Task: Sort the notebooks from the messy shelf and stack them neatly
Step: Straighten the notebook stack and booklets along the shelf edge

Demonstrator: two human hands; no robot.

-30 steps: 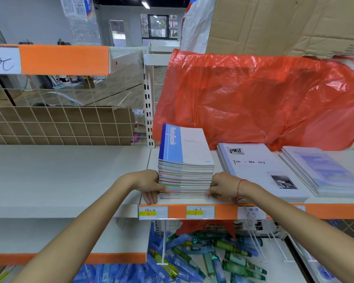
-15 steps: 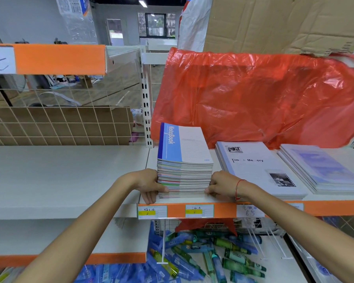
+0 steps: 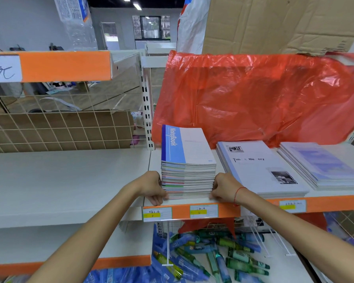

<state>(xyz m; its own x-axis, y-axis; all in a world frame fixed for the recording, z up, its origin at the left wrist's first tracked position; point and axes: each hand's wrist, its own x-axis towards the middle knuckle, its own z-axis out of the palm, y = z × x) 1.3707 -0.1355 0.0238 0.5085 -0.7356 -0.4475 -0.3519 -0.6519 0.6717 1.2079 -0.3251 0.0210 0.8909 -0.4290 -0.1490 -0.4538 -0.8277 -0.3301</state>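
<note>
A tall stack of notebooks (image 3: 187, 170), topped by a blue and white cover reading "NoteBook", stands near the front edge of the white shelf (image 3: 153, 160). My left hand (image 3: 151, 186) grips the stack's lower left corner with curled fingers. At the lower right corner my right hand (image 3: 223, 187), a red string on its wrist, grips the stack the same way. To the right lies a low pile of "Time & Memory" notebooks (image 3: 258, 166), and further right a low pile of light blue notebooks (image 3: 321, 166).
A red plastic sheet (image 3: 253, 94) hangs behind the notebooks under torn cardboard (image 3: 274, 23). The left shelf (image 3: 59, 180) has a wire grid back. Below, several blue and green packages (image 3: 213, 256) lie jumbled. Orange shelf edges (image 3: 182, 211) carry price labels.
Both hands stay at the stack's lower corners; the stack has barely shifted. The view moved slightly.
</note>
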